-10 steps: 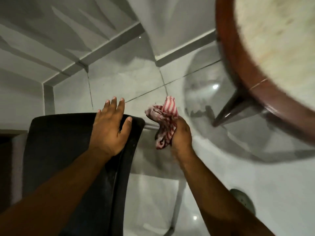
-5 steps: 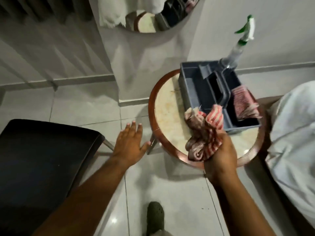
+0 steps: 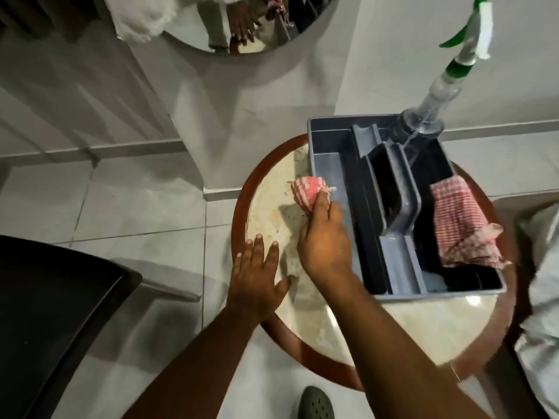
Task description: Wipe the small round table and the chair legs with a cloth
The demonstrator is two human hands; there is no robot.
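The small round table has a pale stone top and a red-brown wooden rim. My right hand is shut on a bunched red-and-white striped cloth and presses it onto the tabletop, left of the caddy. My left hand lies flat with fingers spread on the table's left edge. The black chair stands at the left; only one pale chair leg shows beside its seat.
A grey plastic caddy stands on the table, holding a spray bottle with a green-and-white trigger and a second checked cloth. A round mirror hangs on the wall. White fabric lies at right. My dark shoe is below.
My view swung from the chair up to the table. My left hand left the chair seat and landed on the table edge. My right hand carried the cloth down onto the tabletop.
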